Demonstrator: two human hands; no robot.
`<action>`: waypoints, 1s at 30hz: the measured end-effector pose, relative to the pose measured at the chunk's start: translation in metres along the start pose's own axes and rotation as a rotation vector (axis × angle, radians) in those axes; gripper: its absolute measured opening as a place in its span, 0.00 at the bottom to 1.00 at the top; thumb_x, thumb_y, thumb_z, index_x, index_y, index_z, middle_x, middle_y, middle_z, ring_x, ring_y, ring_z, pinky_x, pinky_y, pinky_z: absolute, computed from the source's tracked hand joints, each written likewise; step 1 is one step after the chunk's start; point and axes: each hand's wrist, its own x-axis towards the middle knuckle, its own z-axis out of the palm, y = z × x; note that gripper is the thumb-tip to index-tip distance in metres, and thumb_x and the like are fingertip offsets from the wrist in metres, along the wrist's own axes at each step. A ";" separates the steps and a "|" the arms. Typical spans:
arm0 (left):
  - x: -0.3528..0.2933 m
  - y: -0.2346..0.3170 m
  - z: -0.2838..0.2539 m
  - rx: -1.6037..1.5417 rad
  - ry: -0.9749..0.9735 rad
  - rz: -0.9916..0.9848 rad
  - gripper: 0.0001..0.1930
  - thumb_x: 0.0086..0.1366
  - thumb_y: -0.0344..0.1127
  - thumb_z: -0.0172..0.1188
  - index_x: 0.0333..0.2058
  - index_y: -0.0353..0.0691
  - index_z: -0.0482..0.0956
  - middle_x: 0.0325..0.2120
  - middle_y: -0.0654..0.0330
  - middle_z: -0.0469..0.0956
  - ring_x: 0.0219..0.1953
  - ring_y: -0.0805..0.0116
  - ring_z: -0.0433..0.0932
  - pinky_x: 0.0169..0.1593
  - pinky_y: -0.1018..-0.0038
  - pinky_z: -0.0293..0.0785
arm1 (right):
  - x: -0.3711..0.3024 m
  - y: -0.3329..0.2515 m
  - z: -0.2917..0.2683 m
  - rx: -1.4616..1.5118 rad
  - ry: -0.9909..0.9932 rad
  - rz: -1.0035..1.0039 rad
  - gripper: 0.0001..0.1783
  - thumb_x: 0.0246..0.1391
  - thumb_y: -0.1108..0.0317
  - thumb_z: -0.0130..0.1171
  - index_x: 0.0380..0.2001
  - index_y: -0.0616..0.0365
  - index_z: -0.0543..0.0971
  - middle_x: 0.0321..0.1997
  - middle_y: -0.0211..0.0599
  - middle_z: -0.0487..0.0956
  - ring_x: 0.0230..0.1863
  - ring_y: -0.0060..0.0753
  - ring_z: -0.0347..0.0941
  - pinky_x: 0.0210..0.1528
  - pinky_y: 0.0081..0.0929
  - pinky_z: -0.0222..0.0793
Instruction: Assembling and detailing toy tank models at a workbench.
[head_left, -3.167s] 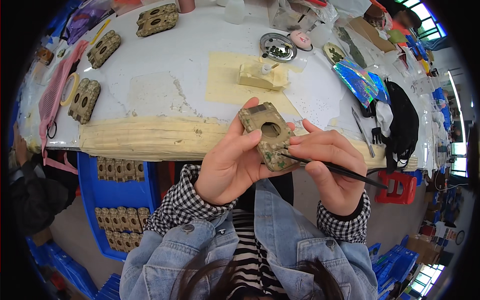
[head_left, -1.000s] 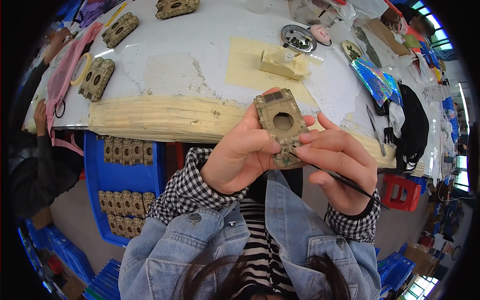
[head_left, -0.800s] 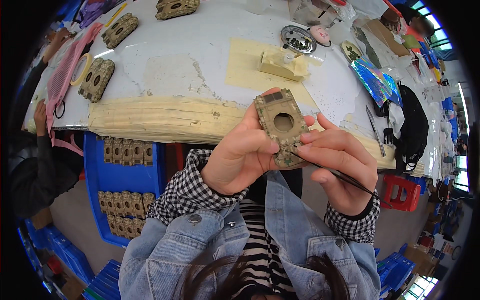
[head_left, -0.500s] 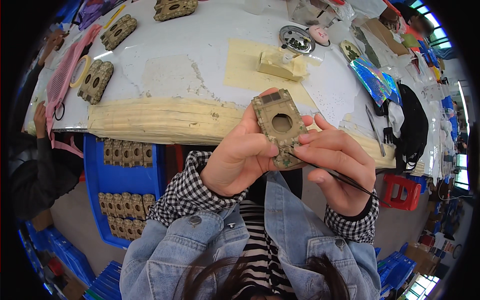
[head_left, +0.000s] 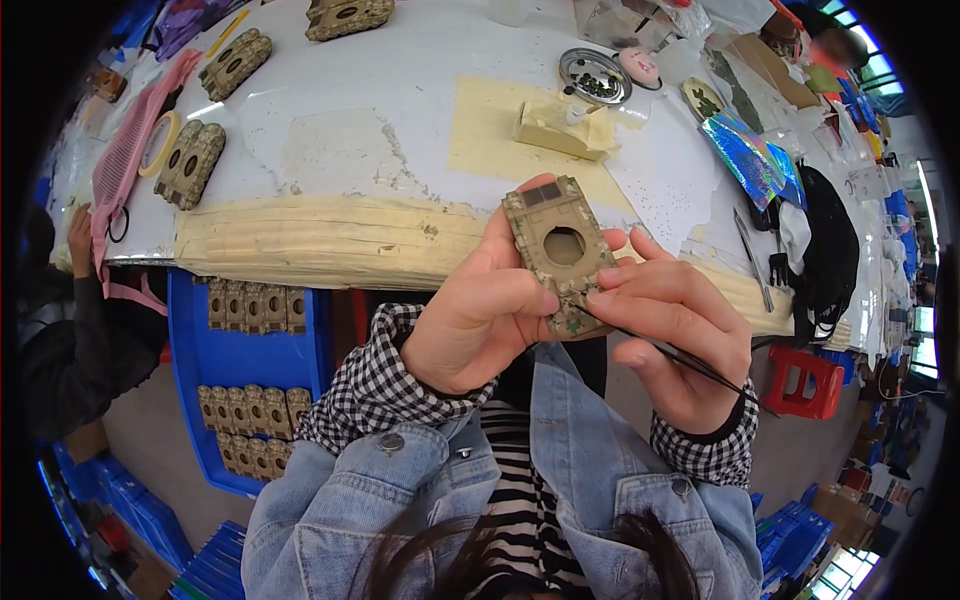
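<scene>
I've got the camo model tank hull point(head_left: 560, 255) pinched in my left hand point(head_left: 480, 320), thumb over its lower edge and fingers wrapped behind, held up off the white table point(head_left: 400, 90) and tilted toward my face so the round turret hole and lower edge are easy to see; right hand point(head_left: 675, 345) is closed in a pencil grip on a thin dark tool point(head_left: 690, 360), tip at the hull's bottom corner, fingers braced against the hull, probably for steadiness; more hulls sit in the blue tray point(head_left: 240, 350) by my left knee
</scene>
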 end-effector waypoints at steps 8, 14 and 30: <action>0.001 -0.001 0.000 0.029 0.012 0.009 0.42 0.53 0.20 0.43 0.65 0.49 0.38 0.59 0.47 0.60 0.58 0.58 0.67 0.55 0.61 0.73 | 0.000 0.001 0.000 0.002 0.005 -0.014 0.17 0.45 0.67 0.66 0.40 0.62 0.80 0.38 0.41 0.77 0.46 0.40 0.75 0.60 0.48 0.63; 0.001 -0.001 0.000 0.034 0.022 0.010 0.41 0.53 0.20 0.43 0.65 0.49 0.39 0.59 0.48 0.60 0.58 0.58 0.67 0.55 0.60 0.72 | 0.000 0.003 0.001 0.004 0.003 -0.021 0.17 0.46 0.67 0.66 0.40 0.62 0.80 0.38 0.41 0.77 0.45 0.40 0.75 0.60 0.49 0.63; 0.001 -0.001 0.000 0.020 0.014 -0.001 0.42 0.52 0.21 0.44 0.65 0.51 0.40 0.59 0.48 0.61 0.58 0.59 0.67 0.56 0.61 0.71 | 0.001 0.001 -0.001 -0.016 -0.024 -0.036 0.18 0.44 0.69 0.67 0.41 0.62 0.80 0.38 0.41 0.77 0.46 0.39 0.74 0.60 0.48 0.63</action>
